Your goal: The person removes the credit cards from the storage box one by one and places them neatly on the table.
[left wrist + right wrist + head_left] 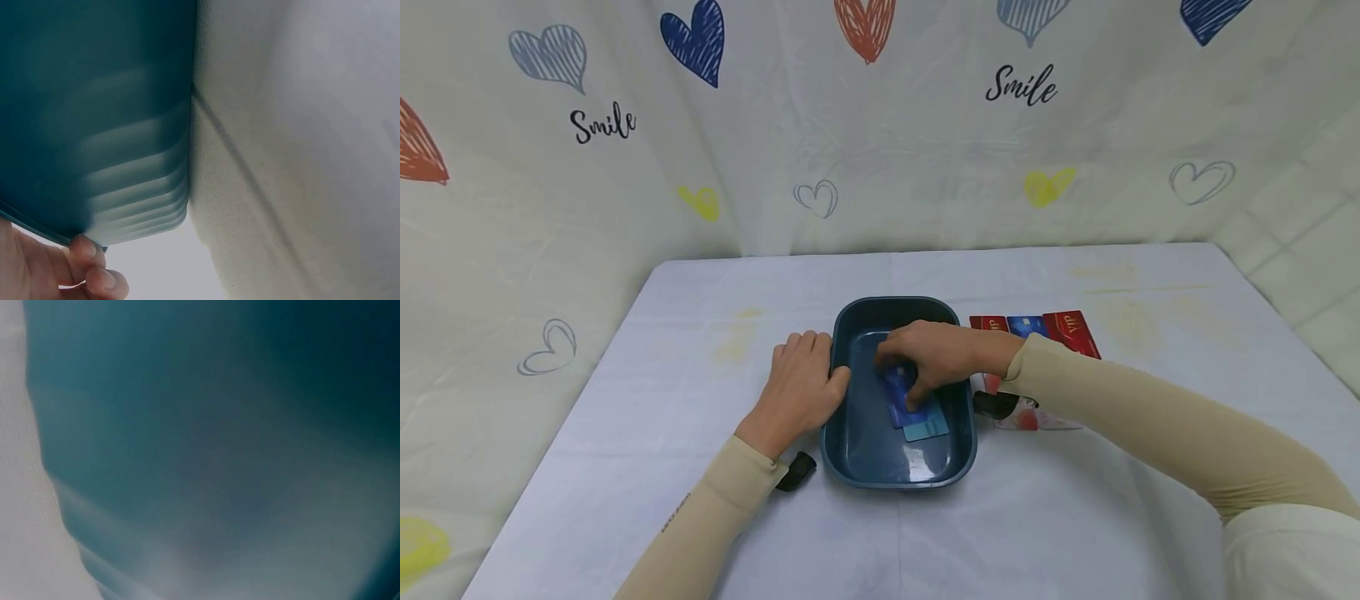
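A dark teal plastic tub (863, 457) stands at the middle of the table. At its left rim my left hand (801, 387) grips the edge, the thumb over the inside; the left wrist view shows curled fingertips (100, 281) against the rim from outside. My right hand (928, 354) reaches down into the tub and pinches a dark blue card (897, 402) between thumb and fingers. A light blue card (928, 425) lies partly beneath that one on the tub's floor. The right wrist view holds only the blurred tub wall (125, 437).
Right of the tub, red cards (1072, 329) marked VIP and a blue card (1025, 326) lie in a row. Below them is a pink printed sheet (1037, 417), partly hidden by the right forearm. A white cloth (760, 317) covers the table; a patterned curtain (917, 167) hangs behind.
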Demonstrator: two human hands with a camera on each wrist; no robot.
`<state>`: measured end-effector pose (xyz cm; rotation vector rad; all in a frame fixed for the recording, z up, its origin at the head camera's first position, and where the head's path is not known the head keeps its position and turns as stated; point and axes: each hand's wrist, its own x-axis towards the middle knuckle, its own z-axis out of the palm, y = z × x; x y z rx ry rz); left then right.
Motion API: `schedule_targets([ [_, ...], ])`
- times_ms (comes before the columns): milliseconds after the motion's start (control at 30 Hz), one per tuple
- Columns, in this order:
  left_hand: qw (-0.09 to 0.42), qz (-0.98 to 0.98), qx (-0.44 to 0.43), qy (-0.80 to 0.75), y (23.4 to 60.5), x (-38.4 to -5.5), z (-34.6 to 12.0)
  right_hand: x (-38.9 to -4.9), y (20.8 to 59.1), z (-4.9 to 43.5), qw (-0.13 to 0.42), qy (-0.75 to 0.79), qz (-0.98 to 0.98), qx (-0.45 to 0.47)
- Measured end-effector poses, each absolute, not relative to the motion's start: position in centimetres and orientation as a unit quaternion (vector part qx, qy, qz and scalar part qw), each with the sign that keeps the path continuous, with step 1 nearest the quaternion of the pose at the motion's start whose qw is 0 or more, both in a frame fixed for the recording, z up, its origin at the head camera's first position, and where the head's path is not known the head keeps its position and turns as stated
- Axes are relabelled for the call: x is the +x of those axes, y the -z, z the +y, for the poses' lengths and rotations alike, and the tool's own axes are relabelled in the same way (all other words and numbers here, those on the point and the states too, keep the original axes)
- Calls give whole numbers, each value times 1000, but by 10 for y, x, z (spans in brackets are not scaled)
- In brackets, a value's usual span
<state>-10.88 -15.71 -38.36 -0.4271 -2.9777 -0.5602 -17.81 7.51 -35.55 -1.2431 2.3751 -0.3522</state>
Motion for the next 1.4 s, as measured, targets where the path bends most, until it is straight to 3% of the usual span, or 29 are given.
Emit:
schedule_targets([
  [367,33,-972,-137,187,384,-110,-158,-175,355,75,198,107,873,-433],
  [867,29,-974,-135,181,382,-109,-157,-173,355,74,225,94,877,-414],
  [1400,28,-974,-133,183,381,-108,-156,-174,356,80,179,135,864,-450],
])
